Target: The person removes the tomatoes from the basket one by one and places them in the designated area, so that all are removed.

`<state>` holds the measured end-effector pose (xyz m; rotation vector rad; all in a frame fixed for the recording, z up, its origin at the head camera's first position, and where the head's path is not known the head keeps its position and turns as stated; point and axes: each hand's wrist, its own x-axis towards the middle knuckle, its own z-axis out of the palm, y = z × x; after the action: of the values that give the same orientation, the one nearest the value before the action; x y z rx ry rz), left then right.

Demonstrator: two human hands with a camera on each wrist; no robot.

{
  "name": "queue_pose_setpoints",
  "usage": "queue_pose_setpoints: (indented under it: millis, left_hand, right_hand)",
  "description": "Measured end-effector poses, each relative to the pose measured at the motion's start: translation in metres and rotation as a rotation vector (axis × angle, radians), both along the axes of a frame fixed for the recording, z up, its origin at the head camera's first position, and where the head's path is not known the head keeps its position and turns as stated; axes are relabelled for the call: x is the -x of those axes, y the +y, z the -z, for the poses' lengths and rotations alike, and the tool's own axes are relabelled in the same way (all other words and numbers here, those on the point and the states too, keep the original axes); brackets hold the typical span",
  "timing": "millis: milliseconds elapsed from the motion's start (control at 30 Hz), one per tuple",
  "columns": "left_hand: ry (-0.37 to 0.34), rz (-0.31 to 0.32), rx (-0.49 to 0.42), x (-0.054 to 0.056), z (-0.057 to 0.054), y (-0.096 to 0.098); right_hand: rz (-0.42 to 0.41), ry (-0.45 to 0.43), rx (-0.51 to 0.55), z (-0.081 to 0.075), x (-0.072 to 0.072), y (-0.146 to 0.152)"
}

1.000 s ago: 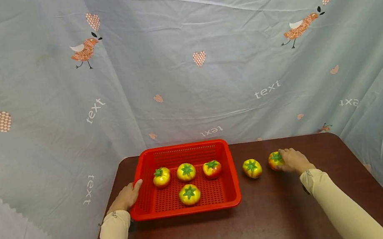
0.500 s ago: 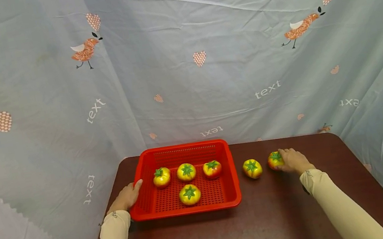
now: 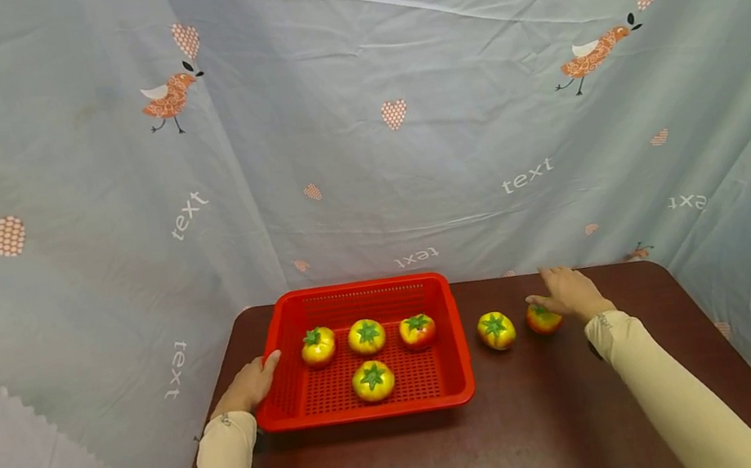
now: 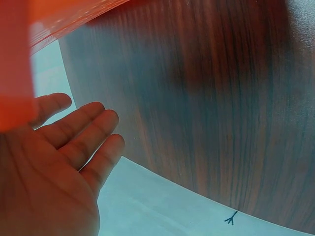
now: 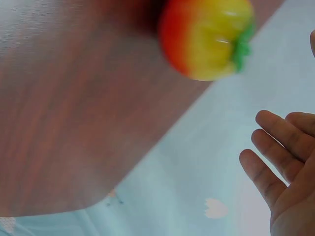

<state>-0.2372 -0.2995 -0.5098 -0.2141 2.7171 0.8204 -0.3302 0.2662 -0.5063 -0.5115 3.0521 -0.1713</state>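
My left hand (image 3: 249, 385) is at the left rim of a red plastic basket (image 3: 368, 415), its thumb over the rim. In the left wrist view, this hand's fingers (image 4: 93, 140) extend loosely below the basket wall. Four shiny yellow-red tomatoes with green star-shaped tops, such as the front one (image 3: 374, 381), sit inside the basket. On the table to its right lies another tomato (image 3: 496, 330). My right hand (image 3: 574, 292) hovers, fingers spread, over the far-right tomato (image 3: 543, 321), partly covering it in the head view. In the right wrist view, its fingers (image 5: 275, 152) stand apart from that tomato.
The dark brown wooden table (image 3: 500, 445) has rounded far corners. A grey-blue curtain (image 3: 361, 145) printed with birds and hearts hangs close behind it and along both sides.
My right hand has let go of the far-right tomato and lifted up, its fingers now spread. That tomato stays on the table. My left hand and the basket have not moved.
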Motion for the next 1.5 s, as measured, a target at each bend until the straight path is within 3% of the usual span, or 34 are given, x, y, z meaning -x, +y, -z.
queue_pose_setpoints:
  millis: [300,600,867,1033,1200,1500]
  left_hand:
    - [-0.022,-0.023,-0.002,-0.004,0.000,0.000]
    - [-0.019,-0.015,0.003,-0.002,0.000,0.002]
    - [0.006,0.002,0.020,0.000,0.000,0.001]
    - [0.011,0.007,0.011,0.001,-0.001,0.003]
    - [0.015,0.009,0.022,0.001,-0.001,0.002]
    - [0.020,0.002,-0.002,0.000,0.000,-0.002]
  right_hand:
    - [-0.036,-0.017,0.025,-0.020,0.016,-0.037]
    - [-0.109,0.062,0.040,-0.029,0.023,-0.081]
    - [-0.140,0.023,0.049,-0.033,0.024,-0.114]
    - [-0.184,0.060,0.030,-0.031,0.024,-0.130]
    - [-0.247,0.094,0.010,-0.031,0.020,-0.150]
    - [-0.332,0.047,-0.040,-0.033,0.010,-0.186]
